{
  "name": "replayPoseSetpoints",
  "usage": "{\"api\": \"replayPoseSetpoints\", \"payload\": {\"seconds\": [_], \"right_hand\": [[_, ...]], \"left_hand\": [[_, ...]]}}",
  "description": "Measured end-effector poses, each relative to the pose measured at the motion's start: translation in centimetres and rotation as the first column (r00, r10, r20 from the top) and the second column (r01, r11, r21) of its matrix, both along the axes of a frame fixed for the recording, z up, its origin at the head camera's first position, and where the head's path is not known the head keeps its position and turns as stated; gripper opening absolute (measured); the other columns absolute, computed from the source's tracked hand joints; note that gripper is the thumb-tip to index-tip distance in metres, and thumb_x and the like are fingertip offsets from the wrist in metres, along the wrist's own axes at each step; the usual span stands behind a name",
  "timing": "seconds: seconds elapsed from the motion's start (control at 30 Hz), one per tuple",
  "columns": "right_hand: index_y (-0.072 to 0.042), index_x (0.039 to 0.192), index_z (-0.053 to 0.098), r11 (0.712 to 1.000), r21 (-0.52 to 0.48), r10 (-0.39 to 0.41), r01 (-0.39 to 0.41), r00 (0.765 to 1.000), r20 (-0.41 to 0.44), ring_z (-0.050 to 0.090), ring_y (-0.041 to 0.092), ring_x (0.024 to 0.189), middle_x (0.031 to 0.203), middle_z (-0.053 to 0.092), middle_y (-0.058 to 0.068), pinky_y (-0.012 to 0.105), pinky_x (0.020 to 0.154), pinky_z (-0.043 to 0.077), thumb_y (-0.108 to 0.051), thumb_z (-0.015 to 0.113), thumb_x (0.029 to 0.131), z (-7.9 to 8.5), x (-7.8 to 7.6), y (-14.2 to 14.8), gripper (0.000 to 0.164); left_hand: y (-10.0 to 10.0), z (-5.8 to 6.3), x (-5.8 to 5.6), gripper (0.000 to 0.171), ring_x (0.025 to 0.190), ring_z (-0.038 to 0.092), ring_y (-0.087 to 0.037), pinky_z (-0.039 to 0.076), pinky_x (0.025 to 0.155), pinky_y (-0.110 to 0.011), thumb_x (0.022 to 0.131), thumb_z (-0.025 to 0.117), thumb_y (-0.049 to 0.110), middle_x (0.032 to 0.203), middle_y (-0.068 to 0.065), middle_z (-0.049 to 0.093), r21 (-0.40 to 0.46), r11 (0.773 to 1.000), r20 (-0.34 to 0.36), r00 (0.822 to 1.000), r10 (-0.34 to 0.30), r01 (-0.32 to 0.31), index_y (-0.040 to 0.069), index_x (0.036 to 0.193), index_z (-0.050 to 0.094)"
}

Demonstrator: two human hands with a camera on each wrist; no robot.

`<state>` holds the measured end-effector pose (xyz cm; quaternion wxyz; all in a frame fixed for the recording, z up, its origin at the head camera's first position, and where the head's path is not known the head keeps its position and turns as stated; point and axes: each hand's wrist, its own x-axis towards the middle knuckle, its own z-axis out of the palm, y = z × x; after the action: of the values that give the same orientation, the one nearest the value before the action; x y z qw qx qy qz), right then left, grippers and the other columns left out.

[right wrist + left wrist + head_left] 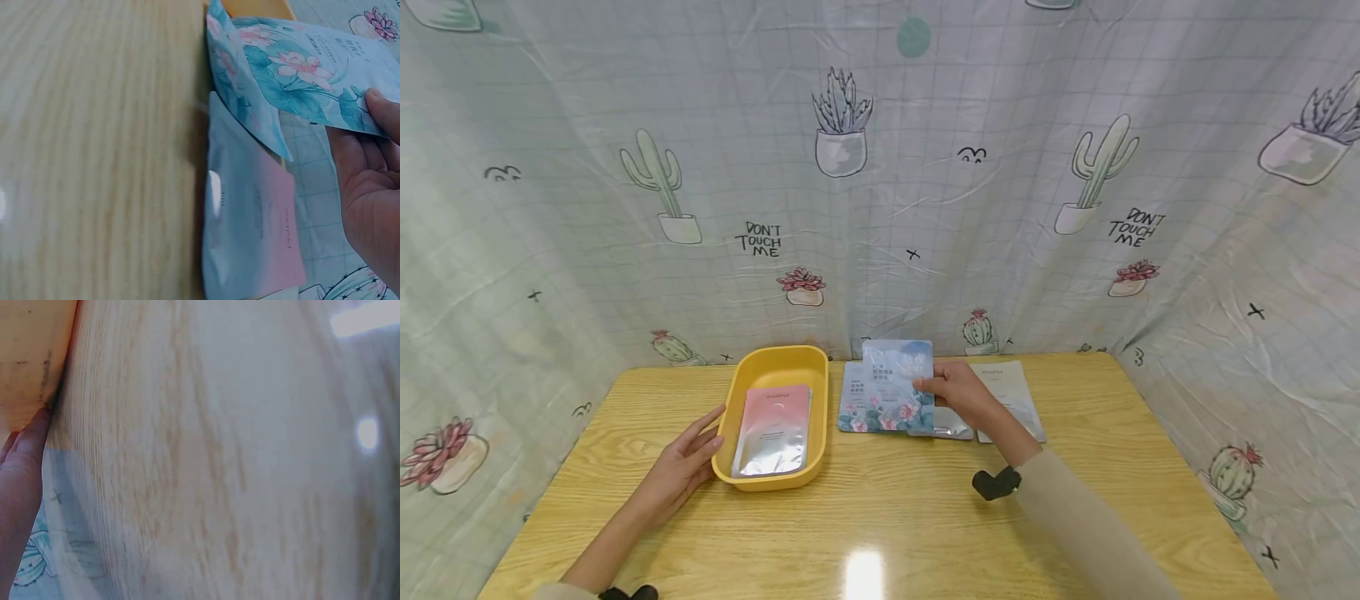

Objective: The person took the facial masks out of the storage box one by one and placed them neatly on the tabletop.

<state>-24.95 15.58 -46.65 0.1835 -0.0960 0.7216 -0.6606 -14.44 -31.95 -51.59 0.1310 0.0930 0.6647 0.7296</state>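
Observation:
My right hand [964,392] pinches a blue sachet printed with pink flowers [895,379] at its right edge, thumb on the front. A matching flowered sachet [852,392] lies on the table, partly covered by it. In the right wrist view, the held sachet [319,75] is raised above its twin [234,75], near a pink-and-silver sachet [250,212]. My left hand [681,465] rests its fingers against the left side of a yellow tray [822,408]. Inside the tray lies a pink-to-silver sachet [775,427], with another sachet's edge showing beneath.
Under my right wrist sits a silvery sachet [953,428], mostly hidden. To its right lies a pale cream sachet [1013,400]. All stand on a wood-grain table [895,508], with a cactus-print curtain [880,217] behind its far edge and along both sides.

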Motion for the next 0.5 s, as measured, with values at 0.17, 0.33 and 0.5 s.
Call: {"api": "replayPoseSetpoints", "payload": {"seconds": [0.17,0.33,0.5], "right_hand": [[0.005,0.127,0.066,1.000,-0.003,0.027,-0.027,1.000,0.005,0.073,0.022,0.097,0.112,0.074,0.015,0.040,0.085,0.060,-0.007,0.062,0.102,-0.5,0.9,0.2,0.028],[0.009,0.126,0.065,0.998,0.037,0.050,-0.051,0.998,0.028,0.073,0.023,0.099,0.115,0.073,0.019,0.042,0.087,0.059,-0.006,0.061,0.102,-0.8,2.0,-0.1,0.028],[0.010,0.115,0.069,0.993,0.081,0.088,-0.090,0.996,0.026,0.071,0.014,0.083,0.103,0.076,0.016,0.032,0.077,0.060,-0.008,0.063,0.102,-1.2,3.1,-0.4,0.024]], "left_hand": [[0.1,0.0,0.1,0.062,0.127,0.057,-0.009,0.054,0.097,-0.031,0.112,0.042,0.014,0.145,0.007,0.047,-0.012,1.000,0.006,1.000,0.009,-0.009,0.015,0.165,0.012],[0.1,0.1,0.1,0.061,0.128,0.057,-0.009,0.054,0.097,-0.030,0.112,0.042,0.015,0.148,0.003,0.044,-0.026,0.999,0.014,1.000,0.021,-0.021,0.016,0.165,0.012],[0.1,0.1,0.0,0.062,0.128,0.057,-0.009,0.053,0.097,-0.030,0.111,0.044,0.018,0.150,0.000,0.042,-0.031,0.999,0.021,0.999,0.033,-0.032,0.018,0.165,0.014]]}}
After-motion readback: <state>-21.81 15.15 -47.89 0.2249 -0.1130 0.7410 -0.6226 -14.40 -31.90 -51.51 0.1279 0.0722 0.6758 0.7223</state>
